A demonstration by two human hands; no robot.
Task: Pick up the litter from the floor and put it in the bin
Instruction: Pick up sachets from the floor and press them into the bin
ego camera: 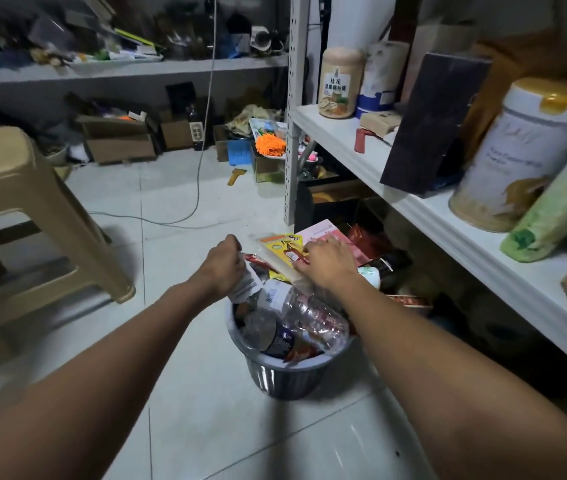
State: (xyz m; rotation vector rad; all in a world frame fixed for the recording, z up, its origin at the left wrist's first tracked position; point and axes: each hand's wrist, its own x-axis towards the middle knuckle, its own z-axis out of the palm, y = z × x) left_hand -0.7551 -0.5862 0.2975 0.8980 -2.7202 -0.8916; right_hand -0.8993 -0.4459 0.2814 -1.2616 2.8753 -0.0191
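Note:
A small dark bin (285,375) stands on the tiled floor, heaped above its rim with clear plastic bottles (313,317), wrappers and packets. My left hand (223,265) is above the bin's far left edge, fingers closed on a crumpled white wrapper (249,284). My right hand (327,263) lies palm down on a flat yellow packet (280,251) and a pink card (323,233) that stick out over the bin's far side. Whether the right hand grips them or only presses them I cannot tell.
A beige plastic stool (15,202) stands to the left. White shelves (413,202) with tins and jars run along the right. Cardboard boxes (119,140) and clutter line the far wall. A cable (199,188) trails across the floor. A yellow scrap (235,175) lies on the far tiles.

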